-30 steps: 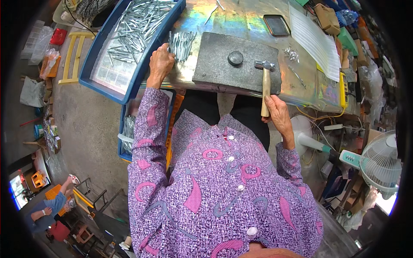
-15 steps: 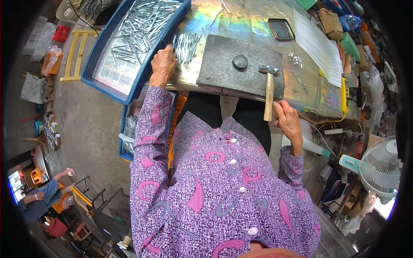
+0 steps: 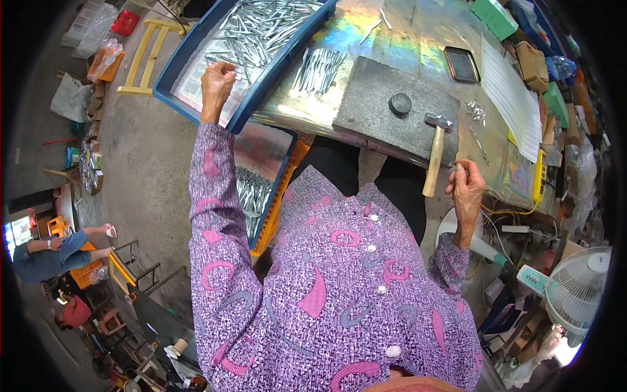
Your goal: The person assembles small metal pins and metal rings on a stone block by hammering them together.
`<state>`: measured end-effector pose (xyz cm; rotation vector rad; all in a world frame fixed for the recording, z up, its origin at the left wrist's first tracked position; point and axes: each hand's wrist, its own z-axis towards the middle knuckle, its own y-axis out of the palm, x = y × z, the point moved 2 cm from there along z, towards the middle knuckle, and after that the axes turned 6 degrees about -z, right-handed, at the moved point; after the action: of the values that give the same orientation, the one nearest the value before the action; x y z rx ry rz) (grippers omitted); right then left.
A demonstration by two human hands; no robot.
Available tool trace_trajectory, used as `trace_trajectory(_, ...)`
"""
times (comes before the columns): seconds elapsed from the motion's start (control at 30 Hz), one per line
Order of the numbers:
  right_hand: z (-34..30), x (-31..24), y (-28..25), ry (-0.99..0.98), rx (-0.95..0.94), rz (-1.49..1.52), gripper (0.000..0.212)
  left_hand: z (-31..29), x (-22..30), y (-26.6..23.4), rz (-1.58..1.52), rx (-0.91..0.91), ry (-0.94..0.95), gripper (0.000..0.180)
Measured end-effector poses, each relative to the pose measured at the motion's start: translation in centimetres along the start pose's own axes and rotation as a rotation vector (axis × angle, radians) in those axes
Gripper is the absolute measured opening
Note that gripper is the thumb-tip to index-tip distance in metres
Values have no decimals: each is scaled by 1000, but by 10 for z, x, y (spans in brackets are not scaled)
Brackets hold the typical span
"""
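My left hand [image 3: 218, 83] is over the near end of a blue tray [image 3: 189, 104] heaped with slim silvery metal rods [image 3: 261, 32]. Its fingers are curled together; what they hold, if anything, is hidden. At the table's front edge, my right hand [image 3: 467, 188] hangs with thumb and fingers closed; anything in them is too small to name. Just left of it a hammer [image 3: 434, 160] with a wooden handle rests its head on a grey stone slab [image 3: 366, 98]. A round black piece [image 3: 400, 104] sits on the slab. Beside the slab lies a row of similar rods [image 3: 318, 72].
Below the table's edge a second blue bin [image 3: 253, 189] holds more metal pieces. A dark shallow tray [image 3: 462, 64], small silvery bits [image 3: 476, 112] and a yellow power strip [image 3: 539, 171] lie right. A fan [image 3: 575, 287] stands lower right. Another person [image 3: 55, 251] sits far left.
My left hand has moved from the row of rods leftward over the blue tray. The whole view has shifted, and my right hand stays beside the hammer handle.
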<state>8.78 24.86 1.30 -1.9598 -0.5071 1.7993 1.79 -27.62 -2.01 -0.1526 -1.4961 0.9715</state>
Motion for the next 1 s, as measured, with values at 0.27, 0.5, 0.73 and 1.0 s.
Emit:
trace_trajectory(0.27,-4,0,9,37,-32,0,14,21,-24,29,262,-110,3,26)
trace_trajectory(0.5,1,-2,8,36,-39,3,14,21,-7,38,429,-69,119,27)
trace_trajectory(0.73,6,-2,-1,49,-1,129,15,24,-24,27,350,-100,-178,31)
trace_trajectory(1.0,17,-38,6,-32,13,268,13,-49,127,23,8,3,329,5)
